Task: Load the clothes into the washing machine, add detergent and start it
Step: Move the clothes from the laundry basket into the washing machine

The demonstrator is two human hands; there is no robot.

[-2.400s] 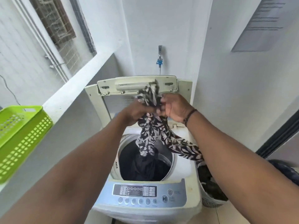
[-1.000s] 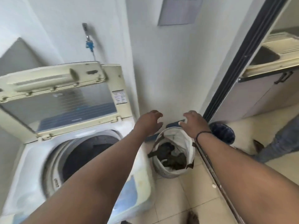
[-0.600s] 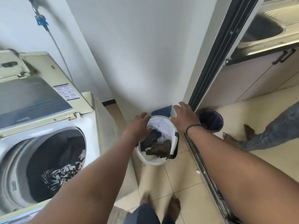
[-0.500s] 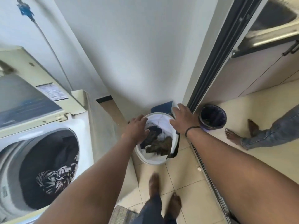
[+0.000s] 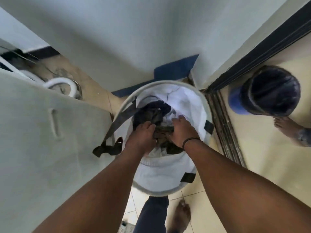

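Inside the white laundry basket (image 5: 204, 113), which stands on the floor tiles just beside the washing machine's side panel (image 5: 50, 140), both hands are down among the dark clothes (image 5: 151, 115). The left hand (image 5: 141, 137) has its fingers curled into the crumpled dark fabric at the basket's middle; the right hand (image 5: 182, 130) is dug in just beside it, fingers bent into the same heap, a dark band on its wrist. The two hands are close together, nearly touching, each closed on cloth.

The step in hand looks to be gathering another load to carry to the drum, which is out of view here. To do it well, scoop from under the heap rather than pinching the top layer, so that the bundle comes up whole and nothing trails. The basket's loose dark strap (image 5: 117, 121) hangs over the rim on the machine side; keep it clear of the grasp, or the light basket may lift with the clothes. Some pale cloth lies near the far wall of the basket, and whether it is lining or a garment I cannot tell. Lift straight up, then swing toward the machine.
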